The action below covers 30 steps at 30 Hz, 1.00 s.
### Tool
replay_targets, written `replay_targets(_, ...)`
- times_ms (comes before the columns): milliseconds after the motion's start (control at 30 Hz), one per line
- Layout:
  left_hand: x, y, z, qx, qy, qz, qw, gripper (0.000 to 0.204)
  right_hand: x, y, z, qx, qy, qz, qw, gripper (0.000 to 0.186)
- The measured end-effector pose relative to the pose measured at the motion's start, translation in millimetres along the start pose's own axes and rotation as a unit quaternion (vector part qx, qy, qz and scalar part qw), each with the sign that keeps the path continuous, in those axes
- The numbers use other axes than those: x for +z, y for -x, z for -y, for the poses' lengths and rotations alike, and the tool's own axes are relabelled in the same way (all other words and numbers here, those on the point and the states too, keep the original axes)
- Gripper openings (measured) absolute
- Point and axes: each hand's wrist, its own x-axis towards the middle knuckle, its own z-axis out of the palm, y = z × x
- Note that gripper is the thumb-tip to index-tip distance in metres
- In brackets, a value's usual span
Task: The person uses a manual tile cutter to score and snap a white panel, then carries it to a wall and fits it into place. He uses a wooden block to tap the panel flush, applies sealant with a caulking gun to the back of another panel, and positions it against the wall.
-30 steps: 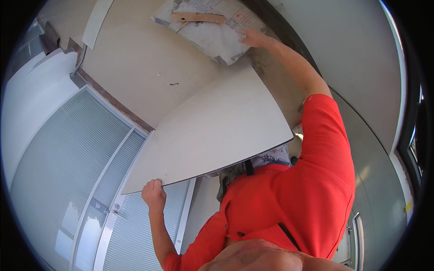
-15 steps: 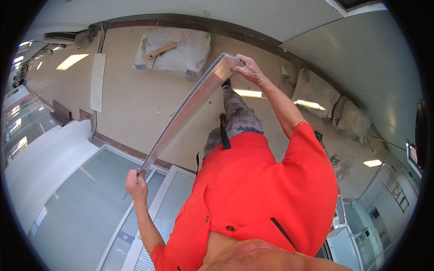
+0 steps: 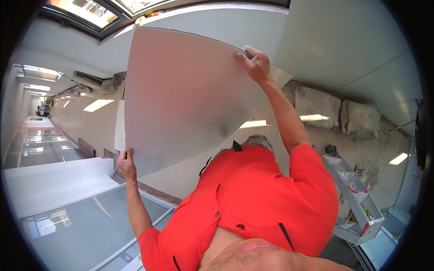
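A large, thin grey panel (image 3: 185, 95) with a dull metallic sheen is held up before me, its broad face turned toward me and reflecting the red of my shirt. My right hand (image 3: 257, 65) is closed over its upper right edge, thumb on the near face. At the lower left corner, my left hand (image 3: 126, 163) grips the edge, its fingers partly hidden. The panel covers much of the floor ahead.
Filled sacks (image 3: 317, 105) lie along the wall at right. A metal stepladder (image 3: 357, 194) stands close on my right. Ahead at upper left is a dark-framed window (image 3: 86, 18), and at lower left a ribbed glass partition (image 3: 86, 221).
The panel has risen and turned from nearly edge-on to show its broad face, still in both hands. My view has tilted up, bringing in the windows and stepladder.
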Motion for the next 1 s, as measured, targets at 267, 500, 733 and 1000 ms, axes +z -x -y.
replay_targets(267, 109.9, 0.9, -71.9, 0.046, 0.218, -0.055, 0.973, 0.035, -134.4, -9.4, 22.5, -0.011, 0.003, -0.061, 0.998, 0.063)
replay_targets(500, 144.5, -18.9, -257.2, 0.226, 0.146, -0.110, 0.957, 0.024, -286.9, -1.4, -75.6, 0.016, 0.060, -0.139, 0.988, 0.042)
replay_targets(733, 199.6, 6.2, -381.5, 0.414, -0.021, -0.150, 0.898, 0.025, -187.9, 57.5, 168.5, -0.375, 0.359, -0.061, 0.852, 0.066)
replay_targets(1000, 207.2, -2.1, -387.9, 0.518, -0.067, -0.097, 0.847, 0.031, -135.4, 70.7, 122.1, -0.233, 0.311, 0.039, 0.921, 0.026)
